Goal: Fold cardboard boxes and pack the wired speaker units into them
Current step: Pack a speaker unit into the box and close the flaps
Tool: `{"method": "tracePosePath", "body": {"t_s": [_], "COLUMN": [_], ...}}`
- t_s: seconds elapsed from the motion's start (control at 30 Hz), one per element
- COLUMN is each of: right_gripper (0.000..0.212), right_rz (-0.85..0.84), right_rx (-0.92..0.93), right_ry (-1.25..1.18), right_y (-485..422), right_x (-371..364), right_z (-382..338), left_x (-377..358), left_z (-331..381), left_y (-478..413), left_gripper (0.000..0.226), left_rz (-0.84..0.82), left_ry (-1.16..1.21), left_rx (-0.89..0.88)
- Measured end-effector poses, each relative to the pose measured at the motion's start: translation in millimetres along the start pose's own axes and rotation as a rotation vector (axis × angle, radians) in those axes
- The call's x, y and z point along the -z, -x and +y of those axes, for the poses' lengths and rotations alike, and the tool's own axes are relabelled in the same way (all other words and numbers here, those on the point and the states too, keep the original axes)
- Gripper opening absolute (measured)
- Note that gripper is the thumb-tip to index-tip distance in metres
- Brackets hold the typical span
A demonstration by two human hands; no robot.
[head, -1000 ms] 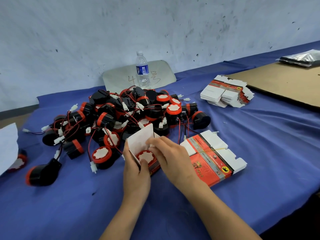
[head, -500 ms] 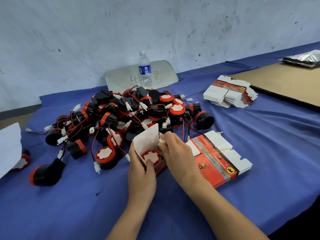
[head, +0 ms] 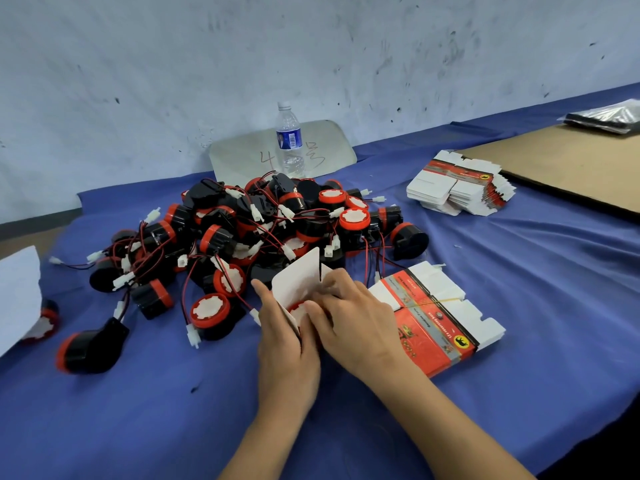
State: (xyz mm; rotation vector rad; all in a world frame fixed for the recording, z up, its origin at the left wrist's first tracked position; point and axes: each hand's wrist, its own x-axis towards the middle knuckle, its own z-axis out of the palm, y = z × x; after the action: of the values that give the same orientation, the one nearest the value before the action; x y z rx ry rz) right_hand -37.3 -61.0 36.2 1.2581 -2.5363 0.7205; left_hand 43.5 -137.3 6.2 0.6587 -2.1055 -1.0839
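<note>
A small cardboard box with its white lid flap standing up sits in front of me on the blue cloth. My left hand grips its left side. My right hand lies over the box's open top, fingers curled on the flaps and covering most of a red-rimmed speaker unit inside. Behind lies a tangled pile of black and red wired speaker units. A banded bundle of flat red and white boxes lies just right of my hands.
A second stack of flat boxes lies at the back right beside a brown cardboard sheet. A water bottle stands by the wall. A loose speaker and white paper lie at the left.
My right hand has come down over the box opening, so the speaker inside is now mostly covered. My left hand stays on the box's left side.
</note>
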Motion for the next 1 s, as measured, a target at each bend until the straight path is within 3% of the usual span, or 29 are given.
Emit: {"method": "tracePosePath", "body": {"t_s": [0.17, 0.4, 0.6, 0.77, 0.9, 1.0], "right_gripper": [0.053, 0.053, 0.041, 0.042, 0.051, 0.053], "right_rz": [-0.067, -0.104, -0.115, -0.205, -0.055, -0.002], "right_rx": [-0.051, -0.073, -0.041, 0.107, 0.163, 0.123], "right_ry": [-0.116, -0.151, -0.145, 0.119, 0.020, -0.077], "right_y": [-3.5, -3.5, -3.7, -6.3, 1.6, 2.7], "right_x": [-0.5, -7.0, -7.8, -11.0, -4.5, -6.0], "right_z": [4.9, 8.7, 10.7, 7.5, 4.2, 2.3], "left_x": [5.4, 0.9, -0.6, -2.1, 1.4, 2.5], "left_z": [2.2, 6.7, 8.4, 8.2, 10.2, 8.9], "left_y": [2.8, 10.5, 13.6, 8.8, 6.7, 5.0], "left_gripper": [0.113, 0.088, 0.080, 0.070, 0.059, 0.056], "left_rz": [-0.096, -0.134, -0.149, -0.172, -0.158, -0.036], "left_ry": [-0.236, -0.623, -0.679, -0.737, -0.615, -0.568], "left_rx": [-0.137, -0.075, -0.060, -0.015, -0.005, -0.073]}}
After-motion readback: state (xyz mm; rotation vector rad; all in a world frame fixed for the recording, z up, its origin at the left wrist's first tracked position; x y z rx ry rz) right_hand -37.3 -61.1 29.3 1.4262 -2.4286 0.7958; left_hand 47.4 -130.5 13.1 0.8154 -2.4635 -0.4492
